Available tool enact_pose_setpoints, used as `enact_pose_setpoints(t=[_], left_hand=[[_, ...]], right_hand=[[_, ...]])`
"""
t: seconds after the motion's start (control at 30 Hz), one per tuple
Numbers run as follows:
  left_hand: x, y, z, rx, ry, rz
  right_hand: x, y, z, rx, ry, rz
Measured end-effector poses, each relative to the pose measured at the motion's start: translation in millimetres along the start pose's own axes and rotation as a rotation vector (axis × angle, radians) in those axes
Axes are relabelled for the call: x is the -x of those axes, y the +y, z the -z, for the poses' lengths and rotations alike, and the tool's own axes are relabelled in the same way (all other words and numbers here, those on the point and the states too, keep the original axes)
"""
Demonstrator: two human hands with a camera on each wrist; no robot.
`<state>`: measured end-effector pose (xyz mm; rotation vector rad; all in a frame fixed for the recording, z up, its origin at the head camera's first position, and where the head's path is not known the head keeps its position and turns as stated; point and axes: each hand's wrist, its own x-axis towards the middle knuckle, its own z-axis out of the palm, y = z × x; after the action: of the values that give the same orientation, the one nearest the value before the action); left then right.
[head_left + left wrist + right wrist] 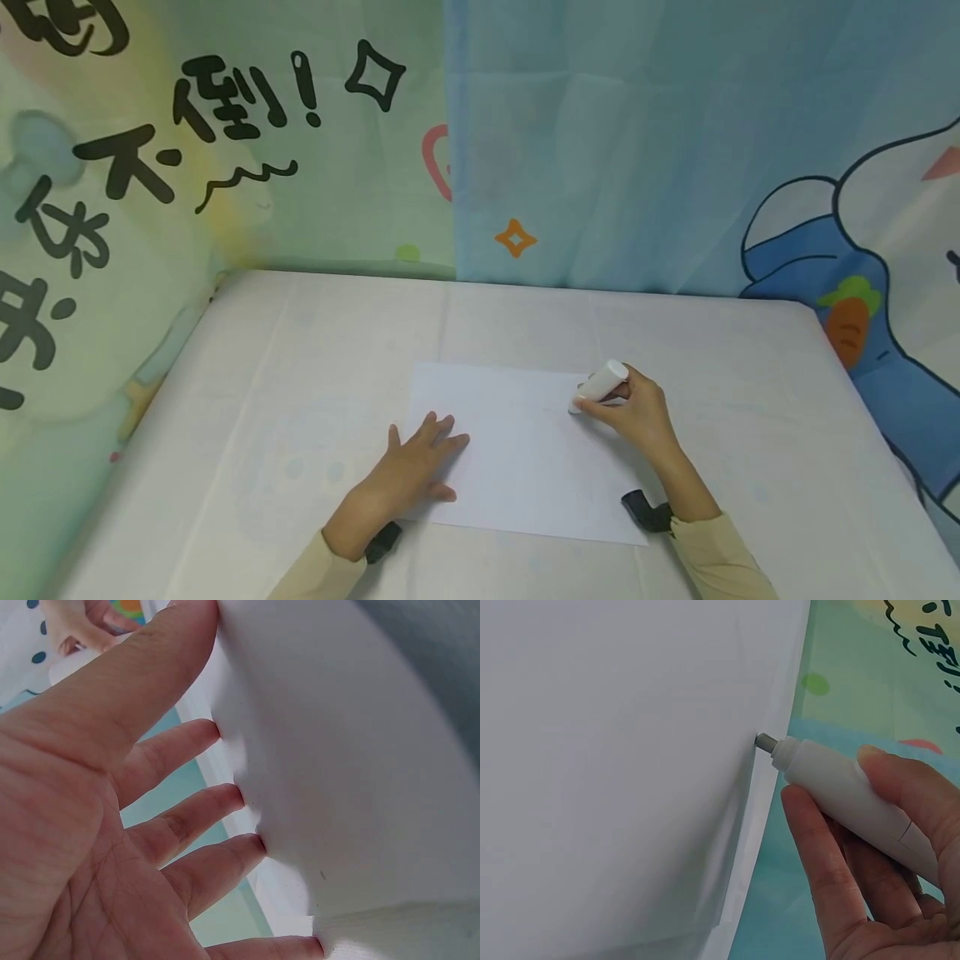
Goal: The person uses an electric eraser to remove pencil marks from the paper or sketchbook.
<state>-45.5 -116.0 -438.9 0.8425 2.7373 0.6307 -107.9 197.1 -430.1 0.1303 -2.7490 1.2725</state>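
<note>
A sheet of white paper (517, 467) lies on the white-covered table. My left hand (408, 471) rests on its left side with the fingers spread, and the left wrist view shows the fingertips (253, 846) touching the surface. Near the paper's far right corner, my right hand (643, 417) grips a thick white pen-shaped tool (602, 383) between thumb and fingers, holding it at a tilt. In the right wrist view the tool's short grey tip (766, 742) meets the paper close to its edge. Its exact kind cannot be told.
The white cloth of the table (300, 350) runs on around the paper. Printed curtains, one green with black characters (225, 100) and one blue (600, 150), hang behind and beside it. Small black devices (637, 510) sit at both wrists.
</note>
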Motion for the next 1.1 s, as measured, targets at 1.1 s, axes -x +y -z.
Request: enact_pose_setpoints(t=[1.1], left_hand=[[-0.2,-2.1,-2.3,-0.035,0.011,-0.008]], right_hand=[[1.7,-0.1,0.4,0.025,0.021,-0.014]])
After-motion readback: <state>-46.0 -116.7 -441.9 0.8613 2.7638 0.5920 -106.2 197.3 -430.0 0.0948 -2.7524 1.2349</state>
